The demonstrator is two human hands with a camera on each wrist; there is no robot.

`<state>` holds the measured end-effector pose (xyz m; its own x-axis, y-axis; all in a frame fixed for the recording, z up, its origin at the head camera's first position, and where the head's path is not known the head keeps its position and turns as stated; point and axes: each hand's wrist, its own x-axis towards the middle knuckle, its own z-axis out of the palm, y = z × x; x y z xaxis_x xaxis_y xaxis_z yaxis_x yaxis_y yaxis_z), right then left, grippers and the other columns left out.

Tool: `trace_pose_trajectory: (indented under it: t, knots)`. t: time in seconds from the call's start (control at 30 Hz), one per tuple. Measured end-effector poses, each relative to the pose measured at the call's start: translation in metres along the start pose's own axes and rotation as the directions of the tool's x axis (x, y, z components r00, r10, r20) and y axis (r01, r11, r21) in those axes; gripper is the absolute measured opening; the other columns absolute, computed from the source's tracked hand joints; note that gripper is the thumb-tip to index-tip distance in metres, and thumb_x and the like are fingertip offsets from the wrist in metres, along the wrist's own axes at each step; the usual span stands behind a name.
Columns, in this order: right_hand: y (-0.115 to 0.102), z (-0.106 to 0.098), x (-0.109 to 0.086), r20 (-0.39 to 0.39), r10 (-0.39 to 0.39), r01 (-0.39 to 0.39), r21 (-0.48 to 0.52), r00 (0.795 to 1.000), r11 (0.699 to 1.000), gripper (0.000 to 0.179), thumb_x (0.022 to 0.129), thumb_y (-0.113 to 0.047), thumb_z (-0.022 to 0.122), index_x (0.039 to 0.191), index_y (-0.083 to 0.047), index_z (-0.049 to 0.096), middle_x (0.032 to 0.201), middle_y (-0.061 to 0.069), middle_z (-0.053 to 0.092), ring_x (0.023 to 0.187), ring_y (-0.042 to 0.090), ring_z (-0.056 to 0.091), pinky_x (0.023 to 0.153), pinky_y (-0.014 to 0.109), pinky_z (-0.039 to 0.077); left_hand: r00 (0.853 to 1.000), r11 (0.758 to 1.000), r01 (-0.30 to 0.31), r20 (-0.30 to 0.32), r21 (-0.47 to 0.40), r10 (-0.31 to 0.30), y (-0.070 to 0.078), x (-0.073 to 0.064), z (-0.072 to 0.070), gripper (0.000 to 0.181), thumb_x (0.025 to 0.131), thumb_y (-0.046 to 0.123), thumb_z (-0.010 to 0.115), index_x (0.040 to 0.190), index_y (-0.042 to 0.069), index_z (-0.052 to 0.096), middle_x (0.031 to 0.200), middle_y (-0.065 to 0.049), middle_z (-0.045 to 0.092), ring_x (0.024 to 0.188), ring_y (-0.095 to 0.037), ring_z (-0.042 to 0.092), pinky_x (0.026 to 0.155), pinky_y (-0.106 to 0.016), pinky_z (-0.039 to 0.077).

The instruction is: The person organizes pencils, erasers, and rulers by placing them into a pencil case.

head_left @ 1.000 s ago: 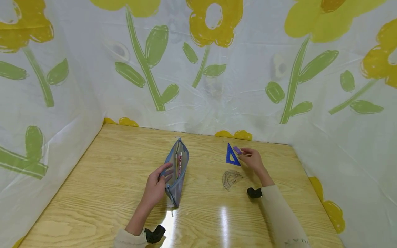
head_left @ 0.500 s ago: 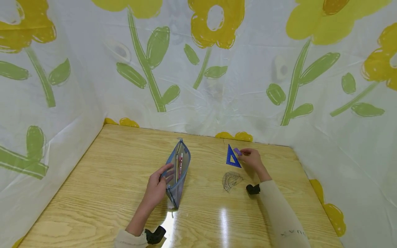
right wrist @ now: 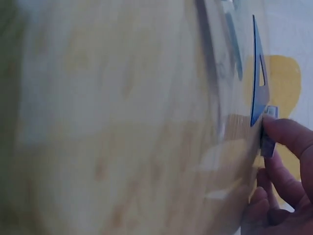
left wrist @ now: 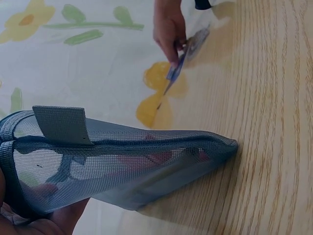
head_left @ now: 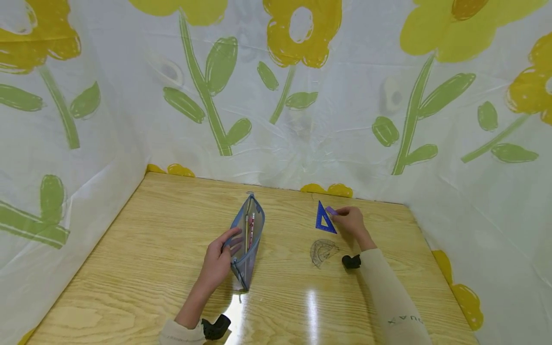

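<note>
My left hand (head_left: 217, 258) grips the left side of a blue-grey mesh pencil pouch (head_left: 247, 268), its mouth spread apart. Two pencils stand inside: a yellow one (head_left: 247, 230) and a pink patterned one (head_left: 252, 232). Some left fingers are seen only dimly through the mesh. Farther right, my right hand (head_left: 351, 221) pinches a small purple eraser (head_left: 330, 210) between thumb and fingers; the right wrist view shows the eraser (right wrist: 268, 142) upright in that pinch. Just left of it lies a blue set square (head_left: 319, 213). A clear protractor (head_left: 321, 251) lies nearer on the table.
The wooden table (head_left: 151, 249) meets white flower-printed sheeting (head_left: 345, 143) at its back and sides. Black wrist-worn devices sit at the left cuff (head_left: 216, 327) and the right cuff (head_left: 351, 261). The right wrist view is partly blurred.
My right fingers have closed in on the eraser, which has turned slightly and is more covered by them. The left hand and pouch stay nearly in place.
</note>
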<state>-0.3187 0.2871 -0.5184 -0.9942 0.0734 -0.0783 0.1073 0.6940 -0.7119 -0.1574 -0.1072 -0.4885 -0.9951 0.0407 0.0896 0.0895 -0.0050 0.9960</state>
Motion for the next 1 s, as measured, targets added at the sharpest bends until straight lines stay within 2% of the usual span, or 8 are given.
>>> trace_pose_trajectory:
  t: [0.13,0.23,0.3,0.4,0.6,0.8,1.0]
  knots:
    - [-0.002,-0.004,-0.002,-0.005,-0.009,0.008,-0.003,1.000,1.000,0.040,0.094,-0.020,0.072,0.119,0.011,0.068,0.120,0.030,0.066,0.109,0.041,0.063,0.094,0.049,0.057,1.000,1.000,-0.014,0.003,-0.004,0.014,0.000,-0.001,0.001,0.052,0.098,-0.015,0.022,0.146,-0.015,0.040,0.150,-0.033,0.042,0.134,-0.049,0.050,0.110,-0.044,0.048]
    - [-0.003,-0.008,-0.004,-0.014,-0.016,0.016,0.013,1.000,1.000,0.039,0.095,-0.020,0.069,0.120,0.011,0.068,0.120,0.030,0.066,0.105,0.039,0.064,0.084,0.041,0.060,1.000,1.000,-0.018,0.002,-0.014,0.018,0.000,-0.001,0.002,0.052,0.098,-0.015,0.022,0.147,-0.015,0.040,0.150,-0.033,0.042,0.134,-0.048,0.050,0.111,-0.045,0.047]
    - [-0.004,-0.010,-0.005,-0.029,-0.027,0.028,0.025,0.999,0.999,0.039,0.096,-0.021,0.068,0.121,0.010,0.068,0.121,0.030,0.066,0.101,0.037,0.065,0.076,0.035,0.059,1.000,1.000,-0.023,0.003,-0.022,0.023,0.000,-0.001,0.002,0.053,0.097,-0.015,0.022,0.147,-0.015,0.040,0.150,-0.033,0.042,0.135,-0.048,0.049,0.112,-0.045,0.047]
    - [-0.005,-0.011,-0.008,-0.059,-0.064,0.066,0.036,0.996,0.997,0.038,0.097,-0.022,0.067,0.122,0.007,0.068,0.122,0.028,0.065,0.099,0.034,0.064,0.071,0.029,0.055,1.000,0.999,-0.028,0.002,-0.018,0.028,0.000,-0.001,0.003,0.053,0.097,-0.016,0.022,0.146,-0.015,0.040,0.150,-0.033,0.043,0.135,-0.048,0.049,0.112,-0.045,0.047]
    - [-0.011,-0.009,-0.014,-0.105,-0.153,0.162,0.085,0.983,0.983,0.034,0.096,-0.019,0.070,0.119,0.006,0.068,0.117,0.026,0.066,0.102,0.037,0.064,0.075,0.031,0.057,1.000,1.000,-0.027,-0.004,0.011,0.027,-0.001,0.000,0.003,0.053,0.097,-0.015,0.021,0.147,-0.015,0.040,0.150,-0.033,0.042,0.136,-0.048,0.047,0.111,-0.045,0.048]
    - [-0.023,-0.002,-0.020,-0.129,-0.214,0.233,0.151,0.968,0.961,0.030,0.095,-0.015,0.071,0.116,0.006,0.069,0.112,0.022,0.067,0.101,0.035,0.064,0.073,0.025,0.057,1.000,1.000,-0.001,-0.002,0.002,0.001,0.001,0.000,0.003,0.052,0.099,-0.011,0.021,0.148,-0.013,0.038,0.154,-0.031,0.038,0.139,-0.046,0.045,0.111,-0.045,0.047]
    - [-0.041,0.002,-0.031,-0.121,-0.316,0.333,0.165,0.941,0.928,0.024,0.096,-0.014,0.071,0.112,0.004,0.071,0.110,0.021,0.068,0.101,0.034,0.065,0.082,0.035,0.059,1.000,1.000,0.002,-0.012,0.003,-0.002,0.001,-0.001,0.003,0.053,0.099,-0.011,0.020,0.149,-0.014,0.037,0.157,-0.031,0.033,0.139,-0.048,0.045,0.111,-0.047,0.047]
